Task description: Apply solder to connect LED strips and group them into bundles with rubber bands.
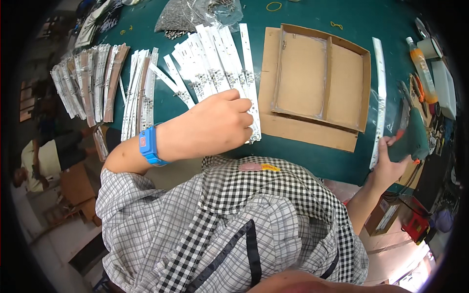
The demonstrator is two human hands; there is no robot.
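Note:
My left hand (215, 124), with a blue wristband (149, 145) on the wrist, rests closed on the near ends of a fan of long white strips in clear sleeves (220, 63) lying on the green table (312, 158). My right hand (388, 161) is at the table's right edge, gripping a dark green tool (413, 139) and touching the near end of a single long white strip (379, 97) that runs away from me.
A shallow two-compartment cardboard tray (320, 78) sits on a cardboard sheet between the hands. More bundled strips (93, 80) lie at the left, plastic bags of small parts (185, 14) at the back, a bottle (422, 68) and hand tools at the right edge.

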